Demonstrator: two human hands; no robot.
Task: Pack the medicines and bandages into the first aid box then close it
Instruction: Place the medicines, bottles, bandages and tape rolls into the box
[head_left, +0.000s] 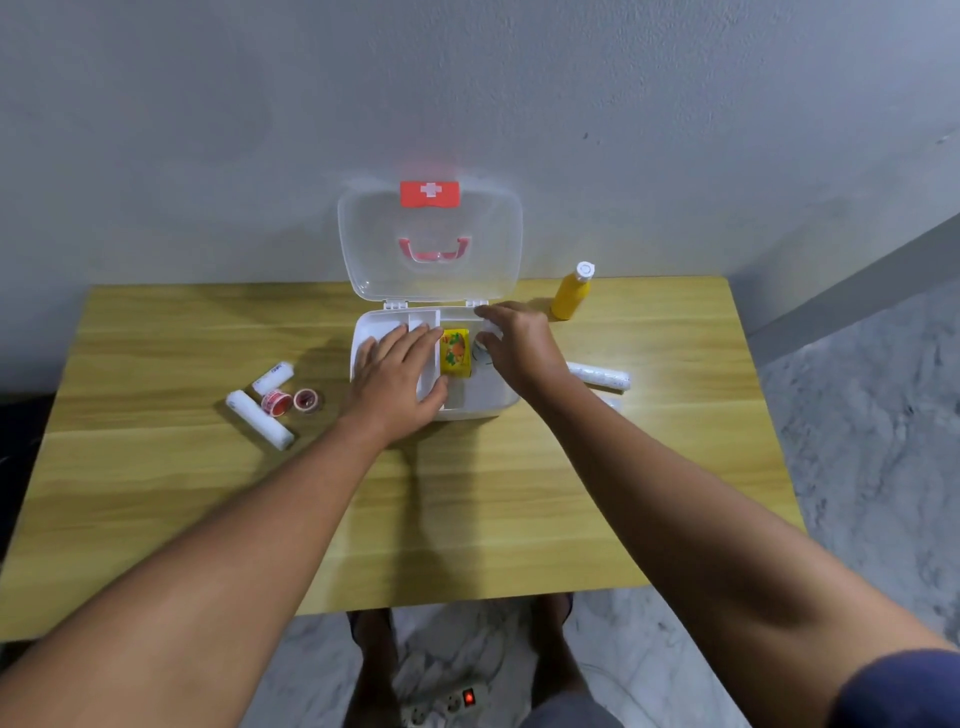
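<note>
Head view: right hand (519, 345) grips a white bandage (491, 328); seat it flat at three o'clock of the yellow packet (455, 352), left hand (397, 371) splayed steadying the box (498, 402).

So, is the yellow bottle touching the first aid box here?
Apart. In the head view the yellow bottle stands on the table to the right of the first aid box, with a strip of bare wood between them.

This looks like a plain room in a home. A small wood-grain desk (208, 493) is pushed against a bare grey plastered wall (467, 78) at 12 o'clock. The floor (857, 415) is grey marbled tile. At 6 o'clock, under the desk's near edge, a white power strip (447, 701) with a lit red switch lies beside the person's bare feet.
</note>
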